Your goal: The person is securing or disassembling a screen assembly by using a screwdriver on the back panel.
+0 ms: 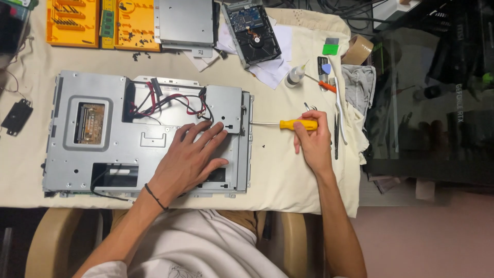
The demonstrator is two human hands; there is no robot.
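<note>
A grey metal computer chassis [77, 164] lies flat on the cloth-covered table, with red and black cables [164, 103] running across its upper opening. My left hand [193, 157] rests palm down, fingers spread, on the chassis's right part, just below a small metal bracket [224, 107]. My right hand [313, 141] grips a yellow-handled screwdriver [298, 124] held level. Its thin shaft points left and its tip meets the right edge of the chassis.
An opened hard drive [254, 33] and a metal drive case [186, 21] lie at the back, beside orange parts trays [72, 23]. A small glue bottle [295, 76], tweezers [340, 110], tape roll [357, 50] and grey cloth [357, 85] sit at right. A dark glass-sided computer case [437, 103] stands further right.
</note>
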